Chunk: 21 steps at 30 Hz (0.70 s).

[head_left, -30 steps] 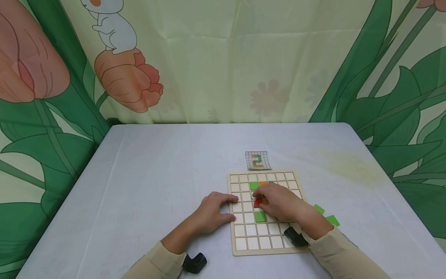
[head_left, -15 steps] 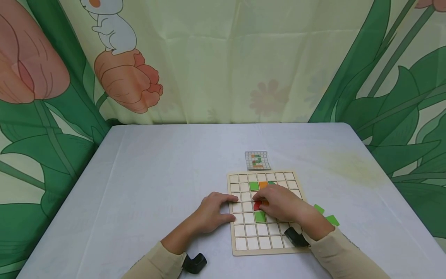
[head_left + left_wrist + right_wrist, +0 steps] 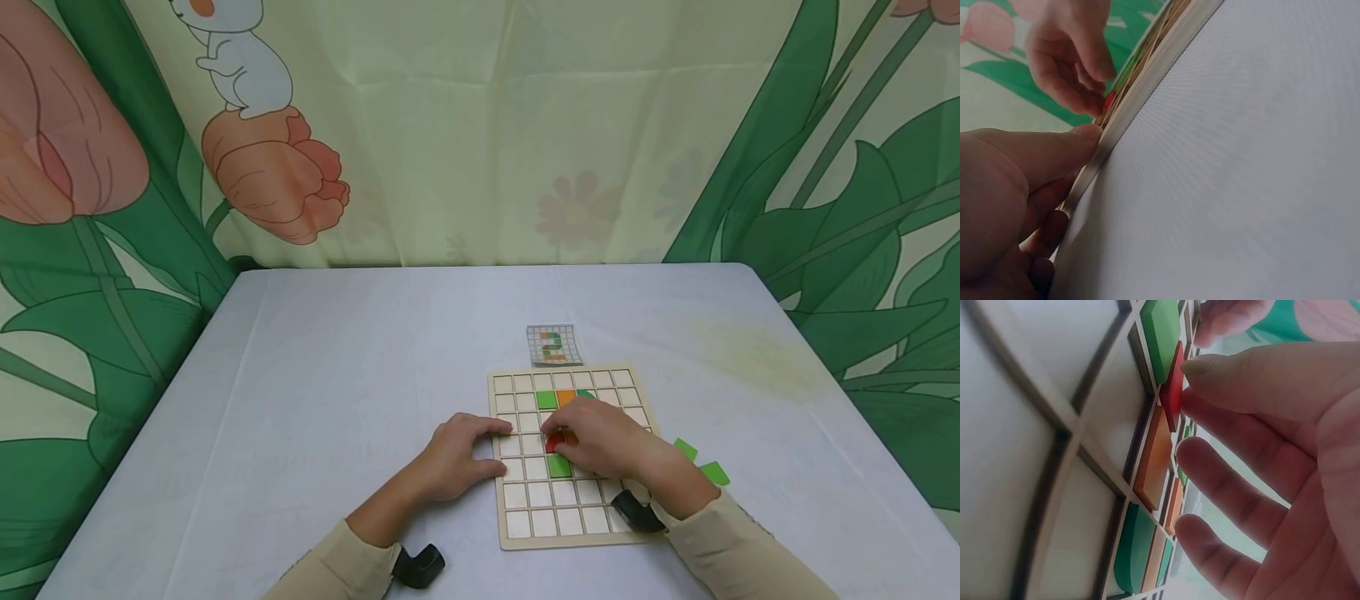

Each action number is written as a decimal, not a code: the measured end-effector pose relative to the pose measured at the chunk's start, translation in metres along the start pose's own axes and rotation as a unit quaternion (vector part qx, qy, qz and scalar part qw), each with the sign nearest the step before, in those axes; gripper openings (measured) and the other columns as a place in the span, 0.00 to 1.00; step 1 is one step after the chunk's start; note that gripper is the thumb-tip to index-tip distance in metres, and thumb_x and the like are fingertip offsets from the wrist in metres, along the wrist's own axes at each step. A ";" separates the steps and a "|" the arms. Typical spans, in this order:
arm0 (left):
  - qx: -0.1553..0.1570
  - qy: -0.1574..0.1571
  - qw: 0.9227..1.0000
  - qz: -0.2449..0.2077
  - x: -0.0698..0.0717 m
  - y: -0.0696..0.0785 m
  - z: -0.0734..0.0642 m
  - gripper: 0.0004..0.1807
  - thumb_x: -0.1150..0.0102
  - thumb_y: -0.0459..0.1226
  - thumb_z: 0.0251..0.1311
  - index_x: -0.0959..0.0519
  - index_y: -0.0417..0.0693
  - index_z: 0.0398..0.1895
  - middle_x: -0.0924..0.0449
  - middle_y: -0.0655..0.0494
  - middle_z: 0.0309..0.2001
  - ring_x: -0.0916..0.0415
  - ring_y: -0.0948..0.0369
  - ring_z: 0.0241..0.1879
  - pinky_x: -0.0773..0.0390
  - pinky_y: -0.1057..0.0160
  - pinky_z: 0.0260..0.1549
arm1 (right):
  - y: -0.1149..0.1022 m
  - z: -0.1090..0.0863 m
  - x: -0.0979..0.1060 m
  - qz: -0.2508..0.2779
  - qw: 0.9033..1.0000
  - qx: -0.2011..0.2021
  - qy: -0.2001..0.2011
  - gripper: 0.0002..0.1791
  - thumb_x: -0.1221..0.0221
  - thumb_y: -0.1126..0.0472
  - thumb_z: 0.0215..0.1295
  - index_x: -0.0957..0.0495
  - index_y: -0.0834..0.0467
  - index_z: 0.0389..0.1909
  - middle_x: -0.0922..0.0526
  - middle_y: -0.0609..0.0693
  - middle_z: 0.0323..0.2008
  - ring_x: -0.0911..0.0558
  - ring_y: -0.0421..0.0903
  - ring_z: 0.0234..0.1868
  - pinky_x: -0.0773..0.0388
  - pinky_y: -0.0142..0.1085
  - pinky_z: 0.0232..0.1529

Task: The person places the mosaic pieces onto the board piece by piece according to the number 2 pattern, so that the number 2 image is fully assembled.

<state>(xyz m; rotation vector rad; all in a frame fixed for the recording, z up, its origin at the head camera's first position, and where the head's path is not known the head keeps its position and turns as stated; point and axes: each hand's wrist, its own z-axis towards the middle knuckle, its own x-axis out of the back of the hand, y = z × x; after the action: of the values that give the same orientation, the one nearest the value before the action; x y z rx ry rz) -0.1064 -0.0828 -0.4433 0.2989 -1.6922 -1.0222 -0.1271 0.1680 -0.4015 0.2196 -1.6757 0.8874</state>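
My right hand (image 3: 611,433) pinches a small red tile (image 3: 553,442) with a rounded side between thumb and index finger, over a wooden grid board (image 3: 577,542). In the right wrist view the red tile (image 3: 1174,387) sits tilted in its square, between a light green tile (image 3: 1161,337) and an orange tile (image 3: 1155,459). A dark green rounded tile (image 3: 1135,544) lies beyond the orange one. My left hand (image 3: 453,454) touches the board's left edge, thumb and index finger spread apart. In the left wrist view a fingertip rests on the board's rim (image 3: 1141,94).
A small printed card (image 3: 553,345) with a coloured grid pattern lies just behind the board. Loose green tiles (image 3: 715,473) lie right of the board, beside my right forearm. Black wrist devices (image 3: 418,567) stick out from both sleeves. A printed curtain (image 3: 450,167) hangs behind the table.
The right fingertips and the red tile have shifted very slightly. The left hand and the board stay in place.
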 end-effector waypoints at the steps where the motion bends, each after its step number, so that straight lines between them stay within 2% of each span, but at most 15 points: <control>1: 0.002 -0.001 1.000 0.000 0.000 0.000 0.000 0.25 0.29 0.38 0.58 0.20 0.52 0.61 0.22 0.57 0.59 0.32 0.53 0.62 0.34 0.47 0.61 | 0.000 0.000 0.000 0.001 1.000 0.001 0.001 0.08 0.35 0.65 0.62 0.14 0.53 0.42 0.21 0.36 0.34 0.25 0.40 0.39 0.24 0.40 0.45; 21: 0.003 -0.002 1.000 0.000 0.000 0.000 0.000 0.25 0.29 0.38 0.58 0.20 0.51 0.61 0.22 0.57 0.58 0.32 0.54 0.62 0.34 0.48 0.61 | 0.001 -0.005 -0.001 0.018 1.000 -0.009 -0.005 0.08 0.35 0.64 0.62 0.14 0.52 0.42 0.21 0.35 0.35 0.25 0.40 0.40 0.25 0.41 0.46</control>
<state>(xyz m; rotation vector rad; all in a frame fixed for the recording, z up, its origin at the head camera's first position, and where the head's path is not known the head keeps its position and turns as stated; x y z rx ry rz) -0.1065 -0.0827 -0.4437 0.3015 -1.6984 -1.0182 -0.1237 0.1715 -0.4022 0.1818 -1.7015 0.8985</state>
